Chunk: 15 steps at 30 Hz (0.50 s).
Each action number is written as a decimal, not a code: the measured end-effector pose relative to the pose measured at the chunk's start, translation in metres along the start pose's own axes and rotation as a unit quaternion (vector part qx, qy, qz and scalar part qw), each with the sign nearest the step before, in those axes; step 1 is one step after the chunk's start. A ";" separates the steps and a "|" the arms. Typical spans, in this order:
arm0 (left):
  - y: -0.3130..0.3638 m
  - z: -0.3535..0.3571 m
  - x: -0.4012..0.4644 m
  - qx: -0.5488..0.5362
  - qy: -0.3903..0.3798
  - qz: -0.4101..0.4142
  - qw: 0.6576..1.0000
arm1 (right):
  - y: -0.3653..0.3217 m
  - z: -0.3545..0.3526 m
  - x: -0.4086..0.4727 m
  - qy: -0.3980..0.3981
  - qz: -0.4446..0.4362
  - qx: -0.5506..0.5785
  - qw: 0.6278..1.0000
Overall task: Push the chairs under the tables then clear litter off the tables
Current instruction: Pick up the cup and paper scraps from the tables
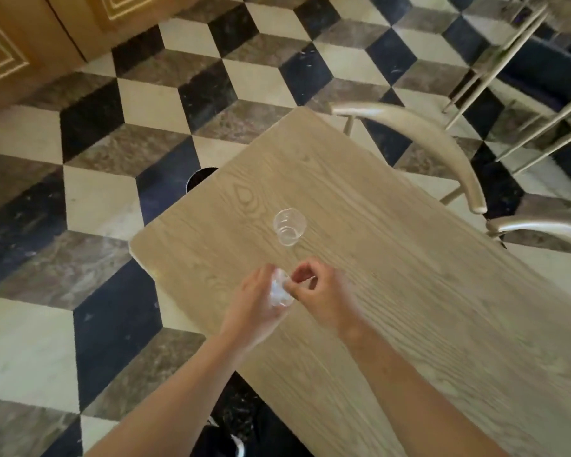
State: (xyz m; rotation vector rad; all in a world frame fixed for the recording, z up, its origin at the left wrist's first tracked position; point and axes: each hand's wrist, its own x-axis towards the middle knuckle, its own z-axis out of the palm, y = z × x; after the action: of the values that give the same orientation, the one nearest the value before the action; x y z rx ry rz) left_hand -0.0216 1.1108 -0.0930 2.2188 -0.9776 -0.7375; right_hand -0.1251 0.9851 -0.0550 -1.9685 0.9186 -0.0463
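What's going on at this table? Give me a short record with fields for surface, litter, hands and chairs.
surface: wooden table on a checkered floor
litter on table: one clear plastic cup, upright, untouched
left hand: holds a second clear cup
right hand: pinches that cup's rim
chairs: two pale chair backs close against the table's far edge

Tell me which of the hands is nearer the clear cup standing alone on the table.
Right. The right hand is just below the standing cup; the left hand is a little farther, below and leftward, holding another clear cup.
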 end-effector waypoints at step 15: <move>-0.093 -0.123 0.053 -0.100 0.031 -0.056 0.993 | -0.110 0.056 0.117 0.095 0.056 -0.044 0.993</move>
State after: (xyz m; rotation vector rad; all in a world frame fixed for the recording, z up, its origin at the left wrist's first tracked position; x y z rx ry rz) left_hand 0.1343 1.1572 -0.0897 2.1199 -0.7218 -0.7765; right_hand 0.0446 0.9854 -0.0408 -2.0138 1.1720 -0.1323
